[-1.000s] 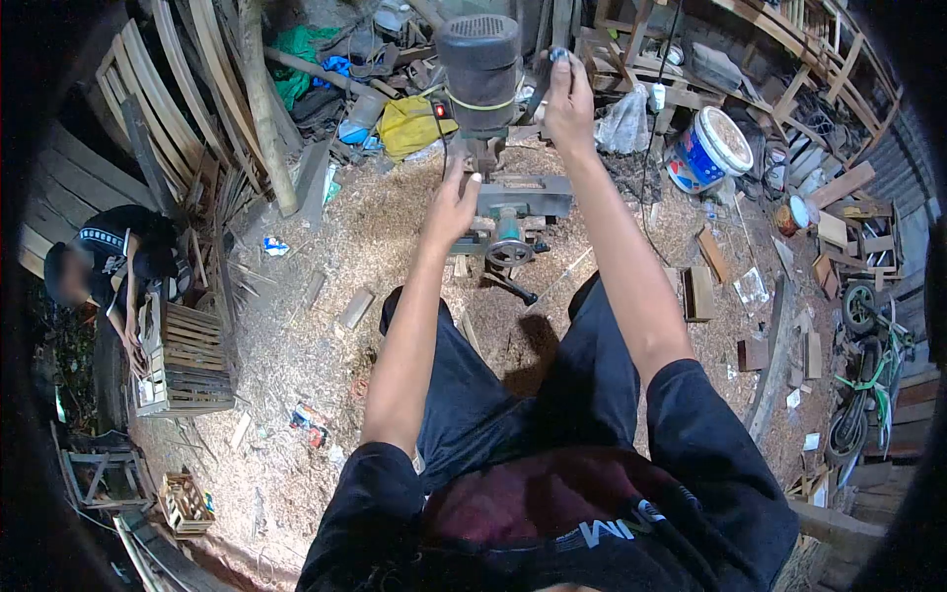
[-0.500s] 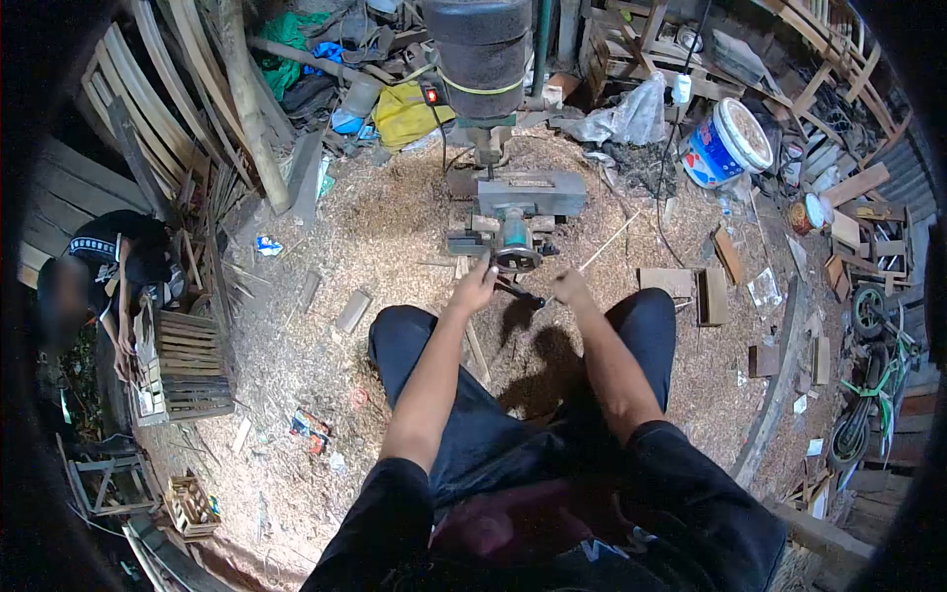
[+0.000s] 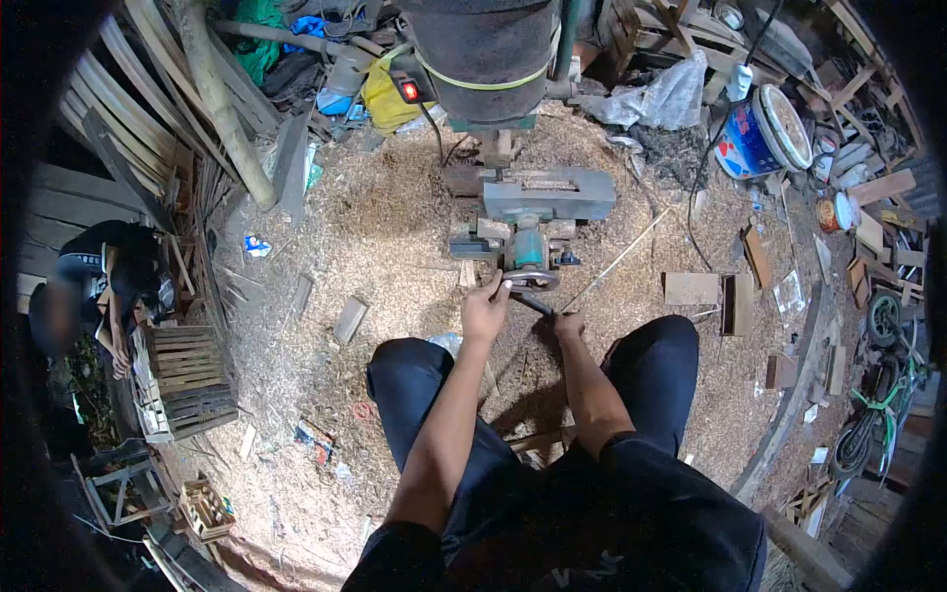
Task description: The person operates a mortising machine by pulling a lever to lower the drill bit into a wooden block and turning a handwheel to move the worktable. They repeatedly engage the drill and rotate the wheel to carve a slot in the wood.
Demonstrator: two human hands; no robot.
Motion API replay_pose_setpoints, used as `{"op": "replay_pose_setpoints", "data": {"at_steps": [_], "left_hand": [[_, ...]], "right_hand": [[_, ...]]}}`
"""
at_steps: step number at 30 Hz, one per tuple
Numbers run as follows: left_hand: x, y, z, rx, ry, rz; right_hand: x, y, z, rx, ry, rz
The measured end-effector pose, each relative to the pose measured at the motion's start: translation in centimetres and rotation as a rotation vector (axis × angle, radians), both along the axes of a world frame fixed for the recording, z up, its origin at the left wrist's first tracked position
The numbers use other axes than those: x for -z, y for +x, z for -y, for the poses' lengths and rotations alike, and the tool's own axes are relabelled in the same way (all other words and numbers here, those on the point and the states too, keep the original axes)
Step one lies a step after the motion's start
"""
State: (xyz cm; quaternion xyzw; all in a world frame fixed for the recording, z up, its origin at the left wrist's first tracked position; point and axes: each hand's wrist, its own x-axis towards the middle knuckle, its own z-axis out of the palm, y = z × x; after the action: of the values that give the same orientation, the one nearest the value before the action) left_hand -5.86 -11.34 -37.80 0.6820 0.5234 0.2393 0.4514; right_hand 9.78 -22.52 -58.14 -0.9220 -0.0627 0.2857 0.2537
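Note:
In front of me stands a bench machine with a dark drum-shaped housing [image 3: 483, 59] above a grey slotted vise-like block [image 3: 582, 197]. A green cylindrical part [image 3: 529, 245] joins that block to a round metal handwheel [image 3: 546, 282] on my side. My left hand [image 3: 483, 313] is closed on the left rim of the handwheel, thumb uppermost. Just below the wheel a dark lever handle [image 3: 533, 302] slants down to the right. My right hand [image 3: 569, 326] is closed around its outer end. A thin stick [image 3: 621, 255] lies beyond that hand.
Wood shavings cover the ground. Wooden blocks [image 3: 691, 289] and a paint bucket [image 3: 755, 138] are at the right, with a small bike [image 3: 873, 395] farther out. A person [image 3: 113, 276] sits at the left by a slatted wooden crate [image 3: 187, 370]. A red switch light [image 3: 409, 91] glows.
My right hand has come down onto the lever handle, from just beside it. My left hand stays at the wheel's rim. The view has shifted closer to the machine.

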Motion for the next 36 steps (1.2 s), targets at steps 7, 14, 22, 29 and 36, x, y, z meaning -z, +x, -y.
{"op": "replay_pose_setpoints", "data": {"at_steps": [7,14,22,29,36], "left_hand": [[-2.7,0.8,0.5,-0.075,0.004,-0.045],[-2.1,0.6,0.4,-0.075,-0.1,-0.048],[-1.6,-0.1,-1.1,0.053,-0.006,0.0],[-5.9,0.2,-4.4,0.063,0.111,0.218],[-23.2,2.4,-9.2,-0.121,0.882,0.348]], "right_hand": [[0.9,-0.2,0.2,0.181,-0.036,-0.163],[2.4,-0.9,0.3,0.147,-0.151,-0.188],[-0.6,0.2,-1.2,0.208,-0.061,-0.025],[-15.0,5.5,-6.3,0.355,0.84,0.491],[-39.9,8.3,-14.9,-0.046,1.314,0.531]]}}
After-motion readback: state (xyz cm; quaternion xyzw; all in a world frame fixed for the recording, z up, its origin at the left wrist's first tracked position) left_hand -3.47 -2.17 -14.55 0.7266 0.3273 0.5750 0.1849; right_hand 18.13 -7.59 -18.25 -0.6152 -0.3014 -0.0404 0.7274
